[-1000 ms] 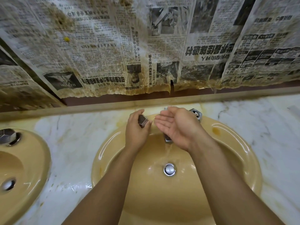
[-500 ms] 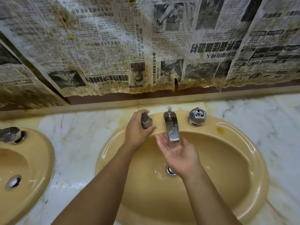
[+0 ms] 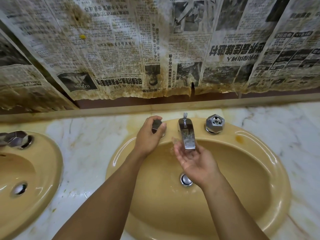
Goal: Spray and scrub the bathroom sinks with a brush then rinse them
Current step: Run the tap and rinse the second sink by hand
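A tan oval sink (image 3: 270, 179) sits in the marble counter in front of me. My left hand (image 3: 147, 135) grips the left tap knob (image 3: 156, 126) at the back rim. Below the chrome spout (image 3: 187, 137), my right hand (image 3: 195, 161) lies palm up with its fingers relaxed, and water splashes on the fingertips. The right tap knob (image 3: 214, 123) stands untouched. The chrome drain (image 3: 185, 179) shows partly beside my right wrist. No brush or spray bottle is in view.
A second tan sink (image 3: 43, 170) with its own knob (image 3: 15, 139) and drain (image 3: 19, 187) lies at the left. White marble counter (image 3: 86, 153) runs between and around the sinks. Stained newspaper (image 3: 155, 49) covers the wall above.
My right hand came down from in front of the spout and now lies palm up beneath it. My left hand stays on the left knob.
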A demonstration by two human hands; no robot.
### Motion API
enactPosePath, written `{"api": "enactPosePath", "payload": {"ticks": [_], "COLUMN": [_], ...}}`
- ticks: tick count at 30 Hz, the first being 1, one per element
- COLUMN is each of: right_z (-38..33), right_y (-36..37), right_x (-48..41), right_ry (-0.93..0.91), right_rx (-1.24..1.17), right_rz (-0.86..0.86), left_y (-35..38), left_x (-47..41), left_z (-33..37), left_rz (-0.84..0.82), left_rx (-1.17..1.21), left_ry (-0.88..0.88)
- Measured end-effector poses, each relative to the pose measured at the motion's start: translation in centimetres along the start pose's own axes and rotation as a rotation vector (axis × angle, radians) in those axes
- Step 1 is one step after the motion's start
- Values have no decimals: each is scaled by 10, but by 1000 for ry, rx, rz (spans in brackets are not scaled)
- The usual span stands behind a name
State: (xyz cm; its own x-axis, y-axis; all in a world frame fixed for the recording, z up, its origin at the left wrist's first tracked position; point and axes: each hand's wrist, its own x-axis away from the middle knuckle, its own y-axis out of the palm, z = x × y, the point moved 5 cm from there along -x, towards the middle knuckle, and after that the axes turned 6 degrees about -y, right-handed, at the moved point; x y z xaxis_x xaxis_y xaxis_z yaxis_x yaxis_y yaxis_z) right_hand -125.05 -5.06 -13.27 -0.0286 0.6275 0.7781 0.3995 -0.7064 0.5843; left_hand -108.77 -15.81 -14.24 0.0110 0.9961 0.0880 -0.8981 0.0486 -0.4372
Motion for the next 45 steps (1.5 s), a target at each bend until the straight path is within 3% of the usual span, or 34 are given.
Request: {"api": "enactPosePath", "payload": {"ticks": [3, 5, 8, 12, 15, 17, 20, 24, 27, 31, 37, 40, 45], "right_z": [-9, -24, -46, -42, -26, -25, -37, -56, -44, -14, 14, 20, 15], "right_y": [-28, -26, 16, 100, 125, 120, 93, 35, -9, -31, 1, 22, -5], "right_x": [10, 22, 44, 52, 46, 45, 43, 44, 33, 12, -1, 2, -9], "right_ry": [-79, -150, -286, -341, -328, -377, -528, -666, -501, -142, -5, 68, 12], "right_rx": [111, 135, 280, 631, 844, 862, 696, 411, 321, 75, -190, -291, -292], "right_rz": [159, 156, 18, -241, -282, -236, -120, 111, 166, 97, -16, -110, -55], "left_y": [3, 5, 5, 3, 1, 2, 4, 9, 13, 13, 8, -6, -19], "left_x": [3, 2, -3, -6, -12, -13, -10, -7, -2, -3, -1, 5, 13], "left_z": [3, 3, 4, 8, 3, -2, -7, 2, 11, 3, -1, -14, -22], "left_rz": [44, 109, 205, 145, 84, 12, -32, 115, 299, 208, 122, 123, 80], "left_rx": [-35, -20, -25, 70, 161, 210, 96, 116, 51, -10, -114, -391, -570], "left_ry": [2, -22, -44, -25, -23, -78, -80, -114, -132, -78, -103, -23, 75]}}
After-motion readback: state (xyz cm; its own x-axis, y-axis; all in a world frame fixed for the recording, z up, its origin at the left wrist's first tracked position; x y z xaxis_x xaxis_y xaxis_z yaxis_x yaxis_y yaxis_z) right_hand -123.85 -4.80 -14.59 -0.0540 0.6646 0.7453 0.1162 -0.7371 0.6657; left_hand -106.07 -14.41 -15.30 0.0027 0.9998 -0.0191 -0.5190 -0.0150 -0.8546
